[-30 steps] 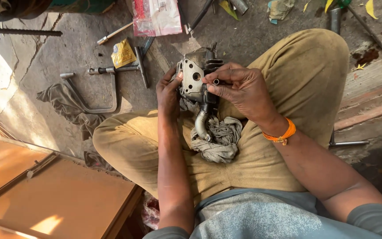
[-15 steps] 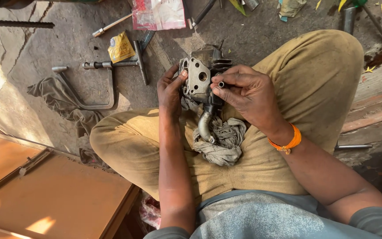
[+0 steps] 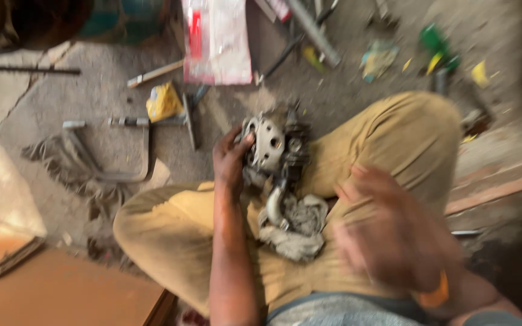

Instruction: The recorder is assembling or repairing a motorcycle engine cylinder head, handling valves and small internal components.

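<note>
I sit cross-legged on the ground in tan trousers. My left hand [image 3: 232, 162] grips a grey metal engine part [image 3: 271, 145] held upright over my lap, with a curved pipe hanging from its underside. A dirty grey rag [image 3: 297, 226] lies bunched on my lap beneath it. My right hand [image 3: 388, 223] is off the part, blurred with motion over my right thigh; its fingers look spread and I see nothing in it. An orange band sits on that wrist.
A bent metal hand brace [image 3: 116, 151] and a yellow packet [image 3: 163, 101] lie on the concrete to the left. A red-and-white plastic bag [image 3: 215, 39] and rods [image 3: 312, 30] lie ahead. A wooden board [image 3: 49, 290] sits at lower left. Planks [image 3: 502, 181] run along the right.
My right hand has let go of the engine part and swung down and right over my thigh. The left hand still holds the part. The view has shifted and blurred.
</note>
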